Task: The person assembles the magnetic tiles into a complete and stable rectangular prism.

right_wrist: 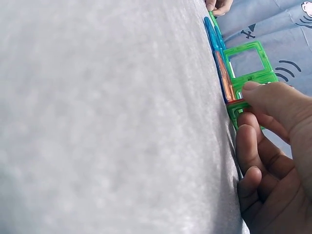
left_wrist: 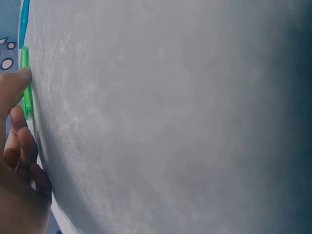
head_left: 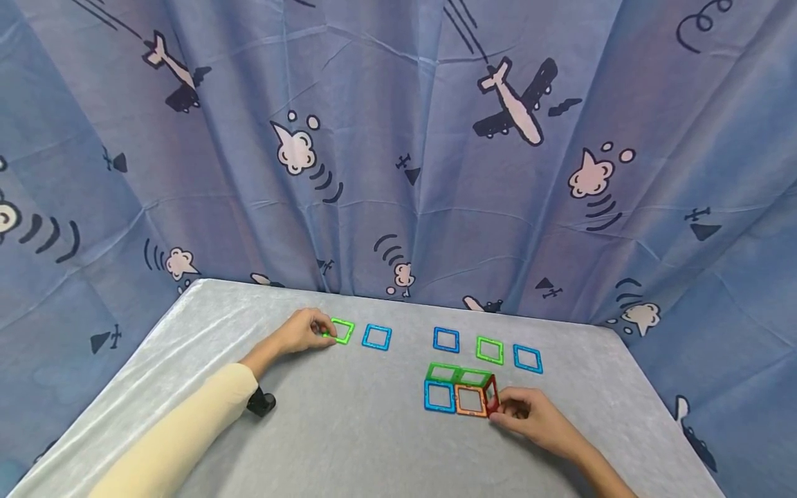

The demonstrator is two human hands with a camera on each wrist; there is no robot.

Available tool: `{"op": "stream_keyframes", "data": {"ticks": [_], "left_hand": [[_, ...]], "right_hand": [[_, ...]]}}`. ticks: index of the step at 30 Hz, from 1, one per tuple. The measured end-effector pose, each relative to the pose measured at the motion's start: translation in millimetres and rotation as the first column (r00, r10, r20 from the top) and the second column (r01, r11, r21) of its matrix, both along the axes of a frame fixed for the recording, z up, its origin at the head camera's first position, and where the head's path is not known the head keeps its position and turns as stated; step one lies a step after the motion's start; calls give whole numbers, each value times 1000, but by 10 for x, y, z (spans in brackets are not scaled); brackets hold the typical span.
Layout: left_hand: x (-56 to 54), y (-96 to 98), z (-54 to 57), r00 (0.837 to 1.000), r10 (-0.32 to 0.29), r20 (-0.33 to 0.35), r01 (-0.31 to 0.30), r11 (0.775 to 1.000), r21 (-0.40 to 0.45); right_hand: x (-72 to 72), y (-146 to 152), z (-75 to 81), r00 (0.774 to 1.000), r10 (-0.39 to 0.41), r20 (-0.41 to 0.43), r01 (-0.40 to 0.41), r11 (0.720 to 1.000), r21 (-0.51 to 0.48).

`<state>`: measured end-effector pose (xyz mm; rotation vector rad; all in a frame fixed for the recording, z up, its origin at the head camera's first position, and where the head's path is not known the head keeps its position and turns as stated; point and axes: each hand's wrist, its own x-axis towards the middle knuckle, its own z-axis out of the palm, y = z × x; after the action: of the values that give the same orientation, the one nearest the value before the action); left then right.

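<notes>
At the far left of the tiles, my left hand pinches the near-left corner of a green square magnetic tile, thumb tip on its edge in the left wrist view. My right hand holds a red square tile between thumb and fingers, at the right end of a small tile structure. That structure has a blue tile and an orange tile lying side by side. Two green tiles rise behind them, the left one and the right one. The thumb partly hides the red tile in the right wrist view.
Loose square tiles lie on the grey cloth-covered table: a light blue one beside the left hand, then a blue one, a green one and another blue one behind the structure. A patterned curtain hangs behind the table.
</notes>
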<state>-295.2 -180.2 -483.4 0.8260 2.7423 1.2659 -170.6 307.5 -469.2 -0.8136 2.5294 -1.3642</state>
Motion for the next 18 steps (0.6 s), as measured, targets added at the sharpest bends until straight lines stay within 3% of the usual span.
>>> {"op": "stream_keyframes", "data": {"ticks": [18], "left_hand": [[113,-20,83,998,-27,-51,26,1000,-13]], "right_hand": [[0,7,-20,1000,-3,20,3,1000,-12]]}}
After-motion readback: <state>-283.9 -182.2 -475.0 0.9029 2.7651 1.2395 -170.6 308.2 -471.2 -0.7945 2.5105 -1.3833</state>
